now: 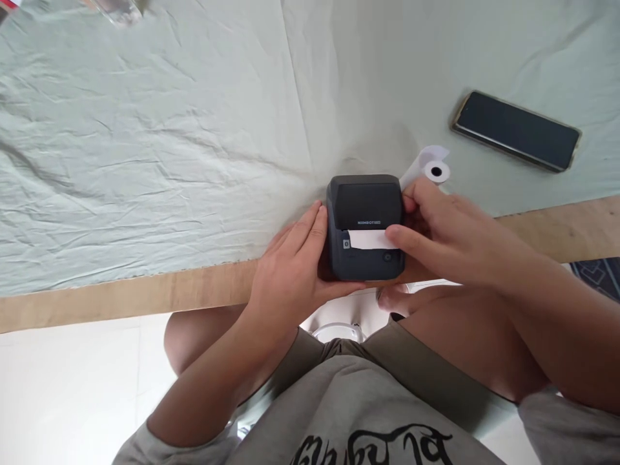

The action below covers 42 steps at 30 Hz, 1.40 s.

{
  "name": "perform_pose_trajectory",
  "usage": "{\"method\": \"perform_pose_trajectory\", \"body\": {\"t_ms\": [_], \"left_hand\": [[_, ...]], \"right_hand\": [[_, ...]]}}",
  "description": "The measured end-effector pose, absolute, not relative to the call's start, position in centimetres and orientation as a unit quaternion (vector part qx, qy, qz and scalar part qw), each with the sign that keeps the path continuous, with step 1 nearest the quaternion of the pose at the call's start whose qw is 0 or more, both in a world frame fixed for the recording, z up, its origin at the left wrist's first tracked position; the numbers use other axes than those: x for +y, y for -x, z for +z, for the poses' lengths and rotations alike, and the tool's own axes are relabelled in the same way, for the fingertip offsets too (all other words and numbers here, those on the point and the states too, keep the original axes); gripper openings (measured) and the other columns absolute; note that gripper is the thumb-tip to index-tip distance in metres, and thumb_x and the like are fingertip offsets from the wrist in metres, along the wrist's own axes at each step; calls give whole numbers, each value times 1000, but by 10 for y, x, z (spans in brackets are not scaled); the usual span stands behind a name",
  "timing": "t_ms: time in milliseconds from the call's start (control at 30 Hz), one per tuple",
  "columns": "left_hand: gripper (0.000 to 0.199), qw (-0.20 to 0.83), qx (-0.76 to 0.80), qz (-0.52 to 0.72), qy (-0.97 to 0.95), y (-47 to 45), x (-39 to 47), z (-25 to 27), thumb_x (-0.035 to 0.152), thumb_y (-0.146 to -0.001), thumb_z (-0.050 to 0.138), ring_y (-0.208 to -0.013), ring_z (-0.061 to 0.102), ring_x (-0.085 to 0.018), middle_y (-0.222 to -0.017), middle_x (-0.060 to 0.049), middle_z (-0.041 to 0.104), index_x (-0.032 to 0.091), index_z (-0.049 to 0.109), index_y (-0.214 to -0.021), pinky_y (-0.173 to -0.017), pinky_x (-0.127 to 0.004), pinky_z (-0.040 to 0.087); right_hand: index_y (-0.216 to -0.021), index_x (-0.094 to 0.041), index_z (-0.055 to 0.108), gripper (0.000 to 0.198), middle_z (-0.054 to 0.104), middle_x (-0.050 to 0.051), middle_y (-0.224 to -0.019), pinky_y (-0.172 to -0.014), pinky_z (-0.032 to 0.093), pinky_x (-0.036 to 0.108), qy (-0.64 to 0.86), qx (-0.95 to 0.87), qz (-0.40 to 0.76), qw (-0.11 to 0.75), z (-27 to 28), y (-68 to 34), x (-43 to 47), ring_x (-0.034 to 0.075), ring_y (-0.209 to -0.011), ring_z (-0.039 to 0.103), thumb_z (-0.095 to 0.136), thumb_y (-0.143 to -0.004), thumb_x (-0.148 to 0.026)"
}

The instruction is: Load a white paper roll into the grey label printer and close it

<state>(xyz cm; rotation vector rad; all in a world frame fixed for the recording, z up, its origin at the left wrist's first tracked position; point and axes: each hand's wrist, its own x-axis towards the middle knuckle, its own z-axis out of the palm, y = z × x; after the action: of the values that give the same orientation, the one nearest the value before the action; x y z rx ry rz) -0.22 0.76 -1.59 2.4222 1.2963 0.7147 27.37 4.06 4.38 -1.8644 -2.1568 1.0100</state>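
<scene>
A dark label printer (365,200) stands at the table's front edge, facing me. A strip of white paper (371,239) sticks out of its slot and lies across the front of its top. My left hand (295,265) holds the printer's left side, its fingers straight and together and its thumb along the front edge. My right hand (443,226) is closed at the right side. Its thumb presses on the right end of the strip, while the curled fingers are partly hidden beside the printer. Just behind that hand lies a small white paper roll (436,171) with a loose end.
A phone (520,131) in a clear case lies at the right on the pale green cloth (169,129). The wooden table edge (145,290) runs along the front. A clear object (121,11), cut off by the frame, is at the top left.
</scene>
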Motion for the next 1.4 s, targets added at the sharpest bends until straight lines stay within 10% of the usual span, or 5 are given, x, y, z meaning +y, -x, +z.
{"method": "perform_pose_trajectory", "body": {"t_ms": [467,733,933,1200,1400], "left_hand": [[116,194,472,226,-830,0,10,-9,82,-92,96,-157,73,-44,-176,-22,67,16,56,-177,-136,-57,61],[122,237,507,174,-811,-1,10,-3,79,-92,88,-166,64,-46,-181,-22,62,11,44,-183,-135,-59,59],[108,208,481,194,-830,-1,9,-7,78,-103,75,-162,67,-43,-175,-25,67,4,51,-177,-136,-55,56],[107,146,446,218,-856,3,5,-15,88,-116,51,-153,74,-40,-169,-28,71,0,47,-177,-134,-51,57],[101,151,435,226,-858,4,4,-11,85,-118,49,-154,74,-40,-168,-27,72,4,45,-179,-133,-52,58]], "right_hand": [[-108,-22,45,58,67,7,-98,-64,40,33,580,-734,331,121,13,-287,34,15,-75,58,56,-106,-79],[-108,-25,46,43,49,-10,-59,-64,40,33,612,-681,294,273,39,-274,30,11,-52,41,75,-96,-54],[-100,-24,58,25,66,-4,-69,-78,54,36,604,-684,153,380,56,-255,37,16,-64,68,74,-97,-43],[-102,-30,79,16,54,1,-64,-66,23,35,566,-813,105,89,53,-262,74,17,-61,42,70,-90,-37],[-108,-32,76,21,57,1,-67,-69,26,35,531,-835,112,-94,65,-248,93,15,-61,35,77,-94,-48]]}}
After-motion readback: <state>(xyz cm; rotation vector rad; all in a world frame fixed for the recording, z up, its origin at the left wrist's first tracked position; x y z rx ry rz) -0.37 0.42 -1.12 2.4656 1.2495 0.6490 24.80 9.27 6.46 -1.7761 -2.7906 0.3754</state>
